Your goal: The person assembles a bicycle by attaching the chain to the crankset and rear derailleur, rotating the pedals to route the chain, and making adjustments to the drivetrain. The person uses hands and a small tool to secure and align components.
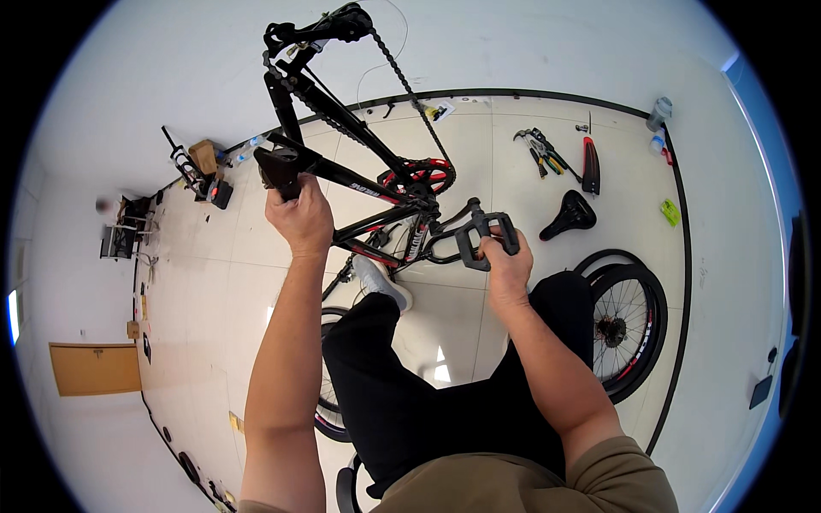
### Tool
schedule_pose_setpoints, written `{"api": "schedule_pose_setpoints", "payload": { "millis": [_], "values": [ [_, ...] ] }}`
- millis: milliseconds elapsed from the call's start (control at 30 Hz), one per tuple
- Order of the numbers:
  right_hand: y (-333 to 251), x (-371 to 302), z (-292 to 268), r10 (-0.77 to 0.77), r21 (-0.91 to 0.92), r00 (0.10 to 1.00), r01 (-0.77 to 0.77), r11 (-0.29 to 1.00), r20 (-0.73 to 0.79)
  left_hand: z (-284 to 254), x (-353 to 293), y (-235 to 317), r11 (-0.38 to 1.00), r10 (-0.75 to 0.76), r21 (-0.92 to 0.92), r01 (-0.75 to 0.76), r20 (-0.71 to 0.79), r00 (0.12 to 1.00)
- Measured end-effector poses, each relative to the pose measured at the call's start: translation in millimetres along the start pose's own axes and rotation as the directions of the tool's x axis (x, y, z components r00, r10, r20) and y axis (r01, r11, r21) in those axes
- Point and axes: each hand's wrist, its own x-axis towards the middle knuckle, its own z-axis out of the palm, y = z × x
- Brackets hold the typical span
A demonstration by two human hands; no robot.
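A black and red bicycle frame point(363, 184) stands tilted in front of me, without wheels. Its chain point(398, 73) runs from the derailleur point(346, 24) at the top down to the red and black chainring point(436, 176). My left hand point(301, 214) is closed around a dark part of the frame at the upper end of a tube. My right hand point(508, 267) grips a black platform pedal point(470, 246). The pedal sits at the end of the crank arm point(453, 219); whether it is threaded in cannot be made out.
Right of the frame lie a black saddle point(568, 215), pliers and a hammer point(540, 152), and a red and black mudguard-like piece point(591, 165). Wheels point(654, 329) lie beside my right leg; another wheel point(332, 423) is under my left. A bicycle fork point(184, 162) leans at the left wall.
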Motion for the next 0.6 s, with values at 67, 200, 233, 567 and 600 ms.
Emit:
{"api": "schedule_pose_setpoints", "payload": {
  "millis": [67,200,233,567,600],
  "values": [
    [5.4,2.4,-2.1,-0.019,0.000,0.999,0.019,1.000,-0.041,-0.7,0.1,-1.2,1.000,-0.025,-0.009,0.025,0.008,1.000],
    [16.9,10.8,-10.6,-0.077,-0.088,0.988,0.066,0.994,-0.132,1.1,0.0,-2.8,0.999,-0.043,-0.022,0.043,0.001,0.999],
    [19.1,12.4,-12.2,-0.077,-0.096,0.986,0.063,0.993,-0.149,1.8,0.2,-2.7,0.999,-0.033,-0.020,0.032,-0.007,0.999],
    [23.8,19.7,-21.7,-0.034,-0.132,0.969,0.002,0.991,-0.246,2.8,1.9,0.9,0.997,0.073,0.041,-0.072,-0.027,0.997],
    [23.9,19.9,-22.5,-0.032,-0.135,0.967,-0.003,0.991,-0.251,2.4,1.9,0.3,0.997,0.065,0.053,-0.064,-0.024,0.998]
  ]
}}
